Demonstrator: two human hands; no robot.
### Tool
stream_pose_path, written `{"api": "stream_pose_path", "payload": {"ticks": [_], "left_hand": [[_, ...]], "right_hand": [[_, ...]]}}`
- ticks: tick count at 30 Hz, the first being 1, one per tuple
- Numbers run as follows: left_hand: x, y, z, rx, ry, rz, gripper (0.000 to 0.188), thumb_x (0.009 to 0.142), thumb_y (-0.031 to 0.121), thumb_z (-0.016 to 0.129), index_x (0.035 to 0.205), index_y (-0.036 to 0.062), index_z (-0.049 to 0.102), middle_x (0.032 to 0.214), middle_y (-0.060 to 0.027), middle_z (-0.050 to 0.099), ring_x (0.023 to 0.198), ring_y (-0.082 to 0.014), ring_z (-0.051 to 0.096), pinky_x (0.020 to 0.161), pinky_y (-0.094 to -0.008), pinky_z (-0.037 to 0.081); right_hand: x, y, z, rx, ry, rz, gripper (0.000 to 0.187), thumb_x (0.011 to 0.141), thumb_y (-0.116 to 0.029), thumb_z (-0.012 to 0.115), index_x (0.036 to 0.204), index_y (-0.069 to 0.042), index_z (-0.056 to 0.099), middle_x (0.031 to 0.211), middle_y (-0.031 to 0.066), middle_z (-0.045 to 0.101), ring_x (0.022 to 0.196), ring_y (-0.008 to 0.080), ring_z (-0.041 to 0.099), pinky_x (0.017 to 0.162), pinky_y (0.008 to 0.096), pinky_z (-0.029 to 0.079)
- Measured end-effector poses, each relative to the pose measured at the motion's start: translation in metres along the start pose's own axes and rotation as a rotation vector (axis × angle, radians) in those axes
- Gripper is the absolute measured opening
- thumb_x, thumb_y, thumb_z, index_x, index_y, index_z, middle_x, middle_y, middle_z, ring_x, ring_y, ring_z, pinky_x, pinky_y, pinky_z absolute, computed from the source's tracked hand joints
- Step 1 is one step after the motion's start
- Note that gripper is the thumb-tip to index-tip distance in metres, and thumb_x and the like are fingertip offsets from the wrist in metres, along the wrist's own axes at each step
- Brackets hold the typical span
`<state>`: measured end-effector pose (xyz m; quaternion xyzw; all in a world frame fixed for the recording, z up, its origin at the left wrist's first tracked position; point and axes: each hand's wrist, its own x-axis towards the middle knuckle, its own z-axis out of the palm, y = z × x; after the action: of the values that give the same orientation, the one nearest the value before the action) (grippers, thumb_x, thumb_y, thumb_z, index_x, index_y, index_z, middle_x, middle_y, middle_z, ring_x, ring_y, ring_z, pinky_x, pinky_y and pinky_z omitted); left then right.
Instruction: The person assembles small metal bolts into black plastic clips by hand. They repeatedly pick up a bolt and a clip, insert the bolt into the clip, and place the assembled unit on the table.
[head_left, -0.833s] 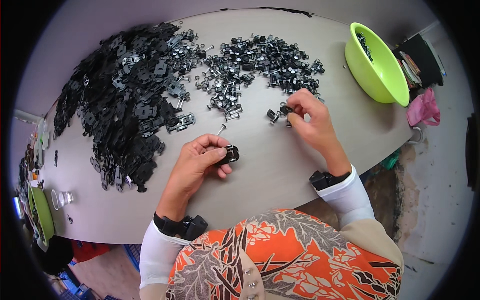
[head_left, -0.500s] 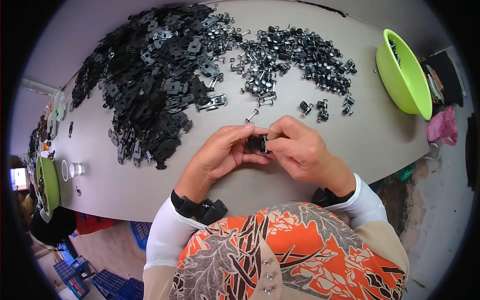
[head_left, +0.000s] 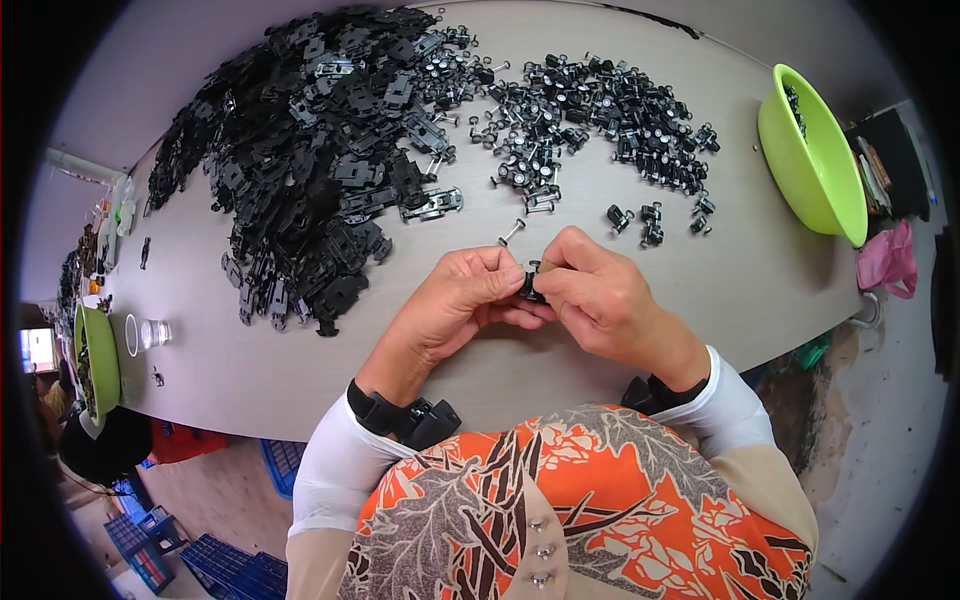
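Note:
Near the table's front edge, my left hand point(head_left: 462, 300) is closed around a small black toy car chassis point(head_left: 529, 284), its thumb lying over the part. My right hand point(head_left: 607, 302) pinches the right end of that same part with thumb and forefinger. Fingers hide most of it, and I cannot make out whether a separate piece is between the right fingertips. Just beyond the hands lies a single wheel axle point(head_left: 512, 232) with small wheels at its ends. Farther right, several small wheel sets point(head_left: 652, 224) lie apart from the others.
A big heap of black chassis point(head_left: 300, 170) covers the far left of the table point(head_left: 250, 385). Beside it spreads a pile of wheel sets point(head_left: 600, 110). Green basins stand at the right point(head_left: 815, 165) and left point(head_left: 98, 360), with a clear cup point(head_left: 150, 335) near the left one.
The left thumb has come over the chassis, so less of it shows. Both hands stay close together at it. The whole view has shifted slightly.

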<state>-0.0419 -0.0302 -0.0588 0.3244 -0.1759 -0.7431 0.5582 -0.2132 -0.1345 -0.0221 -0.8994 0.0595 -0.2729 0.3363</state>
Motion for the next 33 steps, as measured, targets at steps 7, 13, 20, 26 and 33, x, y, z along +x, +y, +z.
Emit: {"api": "stream_pose_path", "payload": {"ticks": [7,13,20,26,33], "left_hand": [[-0.001,0.002,0.003,0.056,0.013,0.027,0.021,0.092,0.02,0.059,0.087,-0.0001,0.057,0.088,-0.0135,0.065,0.083,-0.0274,0.069,0.072,-0.0325,0.059],[-0.004,-0.007,0.003,0.101,0.048,0.099,0.021,0.093,0.019,0.059,0.085,0.0003,0.057,0.084,-0.0073,0.062,0.078,-0.0182,0.065,0.074,-0.0324,0.058],[-0.022,-0.002,0.015,0.246,0.145,0.139,0.014,0.089,0.012,0.062,0.081,0.0019,0.055,0.078,-0.0037,0.059,0.075,-0.0123,0.061,0.071,-0.0293,0.055],[-0.057,-0.015,0.0,0.455,0.382,0.158,0.027,0.074,0.0,0.069,0.072,0.0071,0.043,0.074,-0.0058,0.057,0.06,-0.0103,0.057,0.052,-0.025,0.048],[-0.174,-0.02,0.001,0.413,0.708,0.35,0.031,0.069,0.004,0.07,0.072,0.0076,0.04,0.072,-0.0113,0.058,0.05,-0.0131,0.055,0.046,-0.0231,0.045]], "right_hand": [[-0.003,0.001,0.003,0.028,0.03,0.013,0.016,0.066,0.007,0.064,0.078,-0.001,0.058,0.082,0.0102,0.049,0.064,0.0255,0.055,0.054,0.0345,0.045],[0.0,-0.011,0.007,-0.099,-0.055,0.037,0.015,0.067,0.004,0.067,0.076,-0.002,0.056,0.083,0.0101,0.047,0.065,0.0267,0.056,0.055,0.0358,0.046],[-0.002,-0.012,0.022,0.022,0.059,-0.011,0.03,0.063,0.011,0.06,0.09,-0.003,0.06,0.08,0.0087,0.051,0.063,0.0243,0.055,0.052,0.0327,0.046],[0.001,-0.017,0.037,0.295,-0.108,-0.16,0.036,0.069,0.009,0.059,0.102,-0.004,0.056,0.097,0.0113,0.056,0.074,0.0274,0.059,0.059,0.0331,0.05],[0.014,0.038,-0.007,-0.148,0.091,0.142,0.016,0.073,0.007,0.054,0.086,-0.002,0.059,0.088,0.0117,0.057,0.068,0.0314,0.06,0.061,0.0393,0.05]]}}
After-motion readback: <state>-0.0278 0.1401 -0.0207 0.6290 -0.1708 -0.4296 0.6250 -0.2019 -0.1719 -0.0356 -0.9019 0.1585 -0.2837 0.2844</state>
